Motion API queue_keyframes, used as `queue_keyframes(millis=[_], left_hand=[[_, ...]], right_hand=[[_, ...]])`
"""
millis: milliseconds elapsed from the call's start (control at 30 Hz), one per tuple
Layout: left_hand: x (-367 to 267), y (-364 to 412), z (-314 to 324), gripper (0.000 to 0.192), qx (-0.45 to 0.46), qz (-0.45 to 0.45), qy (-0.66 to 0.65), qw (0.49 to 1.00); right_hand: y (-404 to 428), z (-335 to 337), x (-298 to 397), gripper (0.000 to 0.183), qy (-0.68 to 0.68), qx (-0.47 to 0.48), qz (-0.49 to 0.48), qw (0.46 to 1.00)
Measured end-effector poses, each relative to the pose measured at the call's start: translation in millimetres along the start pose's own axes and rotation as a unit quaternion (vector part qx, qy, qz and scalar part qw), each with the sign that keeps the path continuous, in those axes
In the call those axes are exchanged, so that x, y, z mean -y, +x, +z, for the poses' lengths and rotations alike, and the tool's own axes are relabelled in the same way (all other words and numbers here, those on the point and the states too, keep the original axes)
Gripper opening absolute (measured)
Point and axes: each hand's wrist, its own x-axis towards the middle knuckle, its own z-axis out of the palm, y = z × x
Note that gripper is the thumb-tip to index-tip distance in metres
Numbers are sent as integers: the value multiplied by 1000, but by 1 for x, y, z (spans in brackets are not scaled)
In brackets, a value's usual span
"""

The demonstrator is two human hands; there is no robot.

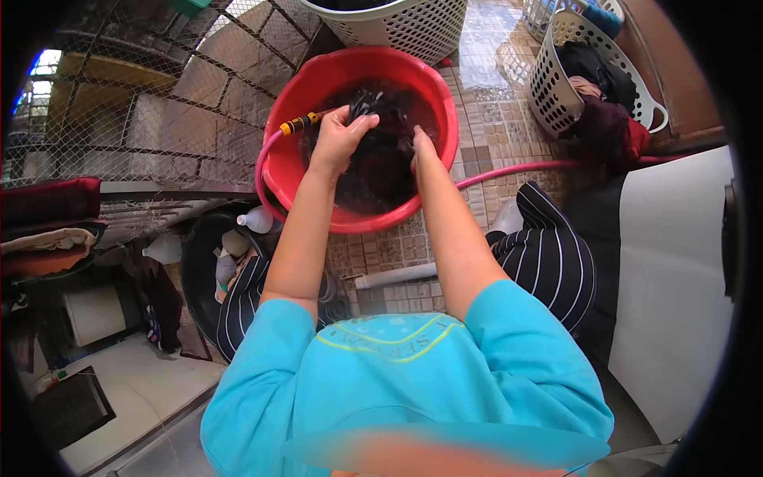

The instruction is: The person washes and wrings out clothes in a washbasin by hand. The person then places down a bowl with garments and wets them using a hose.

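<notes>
A red plastic basin (363, 225) with dark water stands on the tiled floor in front of me. Over its left part, my left hand (343, 134) grips a wet black garment (372, 110) between thumb and fingers. My right hand (421, 149) is at the basin's right inner side, beside the dark cloth; its fingers are partly hidden, and whether they hold cloth does not show. A pink hose (260, 173) with a yellow and black connector (299, 124) reaches over the left rim, close to my left hand.
A white laundry basket (411, 27) stands behind the basin, another basket (545, 89) with dark clothes at the right. The hose (512, 170) crosses the floor. A black tub (194, 268), a white bottle (256, 220) and a wire mesh (226, 119) are on the left. A grey corrugated pipe (396, 276) lies nearer me.
</notes>
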Motion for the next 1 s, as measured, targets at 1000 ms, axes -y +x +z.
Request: queue_keyframes(millis=[1000], left_hand=[[-38,5,-95,30,-372,200,184,888]], right_hand=[[-128,63,92,58,-427,-80,-356,828]])
